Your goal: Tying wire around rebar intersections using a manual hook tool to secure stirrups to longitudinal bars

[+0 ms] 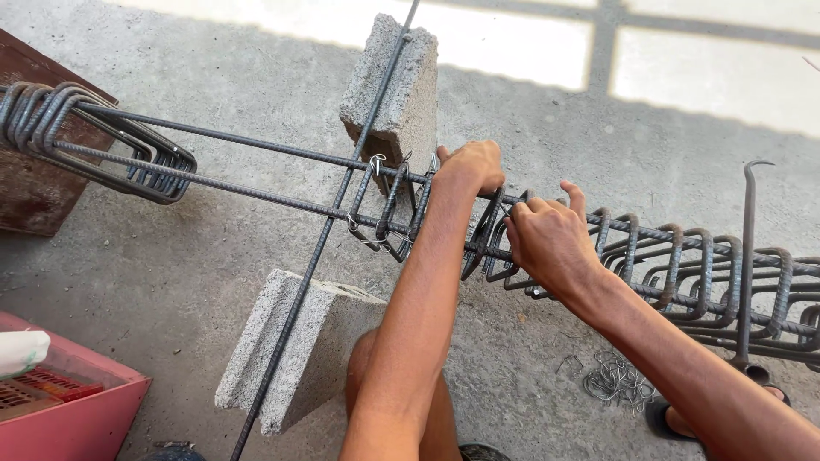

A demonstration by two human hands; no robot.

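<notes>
i see my left hand (470, 166) reaching over the long ribbed steel bars (256, 189), fingers curled down around the upper bar and the dark bent steel stirrups (487, 243) just beside it. my right hand (547, 239) sits close by on the same cage, fingers folded in a pinch on one of those stirrups, with the forefinger lifted a little. what exactly lies between the fingertips i cannot tell.

the bars run from the upper left to the right edge, resting on two grey concrete blocks (397, 85), one on the far side and one nearer to me. a thin straight rod (316, 256) lies crosswise over both blocks, under the bars. to the right a row of more stirrups (709, 273) stands spaced along the bars, and a dark hooked tying tool (748, 256) hangs among them. at the far left a tight bundle of stirrups (94, 141) is threaded on the bars, next to a brown wooden box (34, 196).

on the concrete floor (171, 273) lies a small heap of thin wire ties (611, 380), near my sandalled foot (675, 418). a red plastic crate (77, 410) stands at the lower left.
</notes>
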